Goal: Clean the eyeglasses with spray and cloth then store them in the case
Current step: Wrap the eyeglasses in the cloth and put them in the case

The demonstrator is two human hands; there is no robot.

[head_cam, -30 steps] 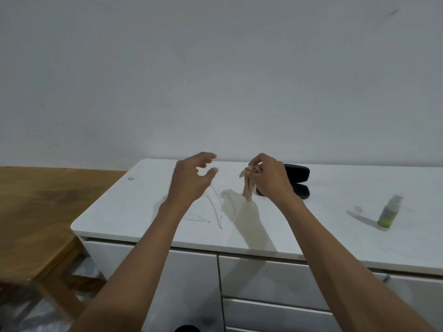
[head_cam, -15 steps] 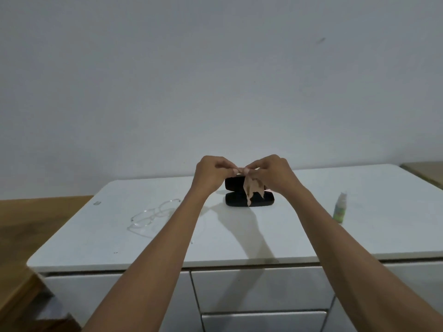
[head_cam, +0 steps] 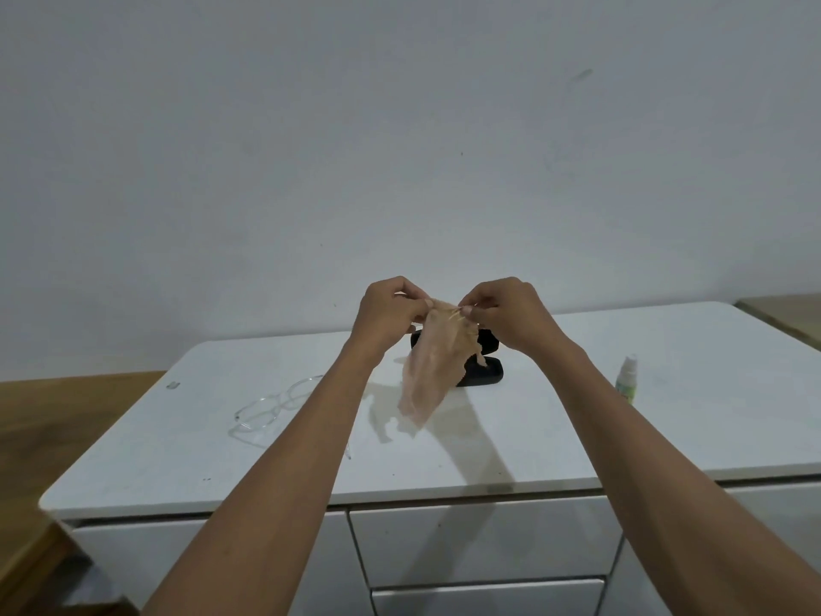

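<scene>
Hands at work above a white desk [head_cam: 666,393]: left hand [head_cam: 391,311] and right hand [head_cam: 511,315] each pinch a top corner of the cloth [head_cam: 433,366], which hangs crumpled. Glasses [head_cam: 275,404] lie on the desk to the left; the open case [head_cam: 482,371] sits behind the cloth, spray [head_cam: 626,380] to the right. Drawing the corners apart should flatten the cloth for wiping; keeping it off the desk would keep it clean.

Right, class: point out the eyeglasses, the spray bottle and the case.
eyeglasses [head_cam: 265,406]: head view, clear front frame.
spray bottle [head_cam: 626,381]: head view, bottle body.
case [head_cam: 482,375]: head view, black lower half.
</scene>
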